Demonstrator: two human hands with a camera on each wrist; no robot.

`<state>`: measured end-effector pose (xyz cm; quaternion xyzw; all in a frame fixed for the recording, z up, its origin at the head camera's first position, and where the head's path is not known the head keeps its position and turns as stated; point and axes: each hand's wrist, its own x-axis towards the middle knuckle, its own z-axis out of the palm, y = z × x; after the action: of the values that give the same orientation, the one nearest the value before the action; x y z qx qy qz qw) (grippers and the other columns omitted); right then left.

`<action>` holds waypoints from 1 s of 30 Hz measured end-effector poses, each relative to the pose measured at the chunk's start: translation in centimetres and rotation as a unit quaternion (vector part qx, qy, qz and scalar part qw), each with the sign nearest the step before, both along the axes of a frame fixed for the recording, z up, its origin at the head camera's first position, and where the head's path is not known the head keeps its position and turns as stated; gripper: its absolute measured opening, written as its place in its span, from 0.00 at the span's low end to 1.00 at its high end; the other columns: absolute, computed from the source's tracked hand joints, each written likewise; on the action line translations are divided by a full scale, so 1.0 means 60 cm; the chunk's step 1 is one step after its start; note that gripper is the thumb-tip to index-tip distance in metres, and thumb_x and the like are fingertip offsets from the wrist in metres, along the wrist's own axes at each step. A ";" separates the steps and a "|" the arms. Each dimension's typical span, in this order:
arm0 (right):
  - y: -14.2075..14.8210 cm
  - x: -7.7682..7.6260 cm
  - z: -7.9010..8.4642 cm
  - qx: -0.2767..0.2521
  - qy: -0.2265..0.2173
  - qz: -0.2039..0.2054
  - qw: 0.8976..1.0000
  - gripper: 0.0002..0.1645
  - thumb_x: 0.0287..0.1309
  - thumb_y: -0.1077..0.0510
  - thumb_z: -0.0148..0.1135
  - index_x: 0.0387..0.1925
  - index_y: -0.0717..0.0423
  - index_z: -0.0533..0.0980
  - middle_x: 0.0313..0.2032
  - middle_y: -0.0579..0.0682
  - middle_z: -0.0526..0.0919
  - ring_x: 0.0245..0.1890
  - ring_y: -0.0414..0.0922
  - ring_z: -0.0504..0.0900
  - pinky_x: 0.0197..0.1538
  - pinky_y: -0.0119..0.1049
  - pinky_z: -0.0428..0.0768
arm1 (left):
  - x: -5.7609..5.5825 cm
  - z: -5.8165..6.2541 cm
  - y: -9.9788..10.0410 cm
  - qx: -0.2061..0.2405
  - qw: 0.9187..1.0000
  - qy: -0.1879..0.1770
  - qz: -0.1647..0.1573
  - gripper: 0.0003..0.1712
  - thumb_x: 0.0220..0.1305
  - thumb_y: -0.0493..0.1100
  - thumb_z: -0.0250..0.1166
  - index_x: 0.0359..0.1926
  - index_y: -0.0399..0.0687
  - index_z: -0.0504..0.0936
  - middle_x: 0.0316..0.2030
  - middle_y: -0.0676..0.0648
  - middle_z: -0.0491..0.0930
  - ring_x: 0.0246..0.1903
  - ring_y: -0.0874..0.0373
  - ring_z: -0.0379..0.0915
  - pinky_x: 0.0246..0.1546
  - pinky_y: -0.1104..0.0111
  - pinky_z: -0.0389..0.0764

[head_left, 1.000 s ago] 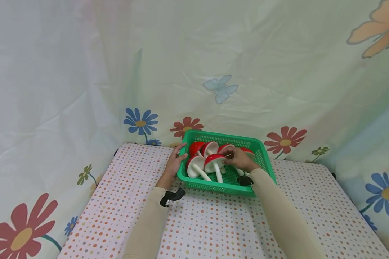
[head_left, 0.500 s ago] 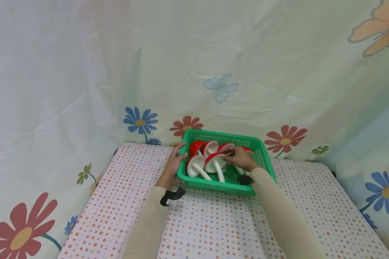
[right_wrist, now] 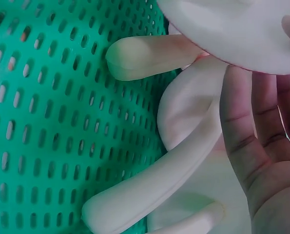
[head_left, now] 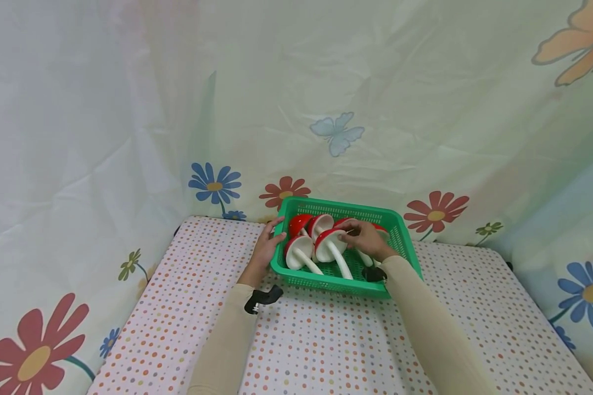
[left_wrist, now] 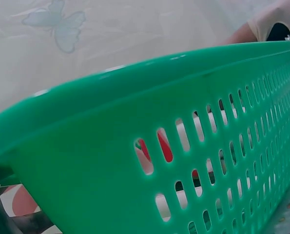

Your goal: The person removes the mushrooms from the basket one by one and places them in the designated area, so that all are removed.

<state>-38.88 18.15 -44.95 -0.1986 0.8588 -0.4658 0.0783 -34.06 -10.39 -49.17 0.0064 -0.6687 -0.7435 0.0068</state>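
Observation:
A green perforated basket (head_left: 346, 207) holds several toy mushrooms with red caps, white undersides and white stems. My left hand (head_left: 264, 249) grips the basket's left rim, fingers and thumb over the edge. Inside the basket my right hand (head_left: 369, 241) pinches the cap edge of a front toy mushroom (head_left: 326, 248). In the right wrist view that cap's white underside (right_wrist: 232, 31) has my thumb on it and fingers (right_wrist: 240, 105) behind its edge. Another mushroom (head_left: 296, 252) lies to its left. My right hand partly covers mushrooms at the right.
A table (head_left: 316, 345) with a dotted cloth bears the basket near its back edge. A hanging cloth (head_left: 257, 99) printed with flowers and butterflies stands close behind and along both sides. Black straps (head_left: 262, 299) circle both wrists.
My right hand has turned the front mushroom slightly: its cap moved up and right, and its stem end swung to the right. My left hand stays on the rim.

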 end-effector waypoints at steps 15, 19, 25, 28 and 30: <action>0.044 0.029 0.060 -0.050 0.042 -0.034 0.997 0.23 0.64 0.51 0.65 0.55 0.60 0.77 0.50 0.63 0.81 0.40 0.44 0.83 0.43 0.53 0.85 | 0.004 0.004 -0.005 -0.009 1.000 -0.002 -0.006 0.28 0.74 0.41 0.54 0.72 0.59 0.66 0.70 0.40 0.63 0.64 0.42 0.66 0.62 0.48 0.71; 0.054 0.042 0.090 -0.031 0.043 -0.051 0.997 0.25 0.63 0.47 0.65 0.56 0.58 0.77 0.50 0.61 0.81 0.42 0.45 0.81 0.42 0.43 0.86 | 0.012 0.016 -0.005 -0.006 1.000 -0.004 -0.014 0.28 0.74 0.41 0.55 0.72 0.56 0.65 0.70 0.38 0.63 0.64 0.41 0.66 0.62 0.48 0.72; 0.068 0.065 0.124 -0.011 0.077 -0.069 0.995 0.26 0.64 0.46 0.63 0.56 0.58 0.77 0.50 0.59 0.81 0.43 0.44 0.79 0.40 0.32 0.84 | 0.006 0.002 0.001 -0.010 1.000 0.010 0.005 0.26 0.73 0.41 0.55 0.70 0.59 0.69 0.69 0.42 0.65 0.63 0.43 0.67 0.62 0.47 0.71; 0.077 0.074 0.133 0.003 0.098 -0.078 0.992 0.26 0.63 0.44 0.64 0.56 0.56 0.79 0.50 0.57 0.82 0.43 0.43 0.79 0.39 0.31 0.83 | 0.006 0.002 0.000 -0.007 1.000 0.012 0.004 0.26 0.73 0.41 0.55 0.70 0.59 0.69 0.69 0.42 0.65 0.64 0.42 0.66 0.63 0.46 0.70; 0.083 0.082 0.138 0.007 0.110 -0.082 0.991 0.25 0.63 0.45 0.64 0.55 0.55 0.79 0.49 0.55 0.82 0.42 0.43 0.80 0.38 0.32 0.83 | 0.005 0.002 -0.001 -0.005 1.000 0.012 0.001 0.26 0.73 0.41 0.56 0.70 0.59 0.68 0.69 0.42 0.64 0.65 0.42 0.66 0.64 0.46 0.69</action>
<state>-33.96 23.15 -36.69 -0.1768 0.8790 -0.4397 -0.0532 -33.75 -10.48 -49.06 -0.0018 -0.6723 -0.7401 0.0155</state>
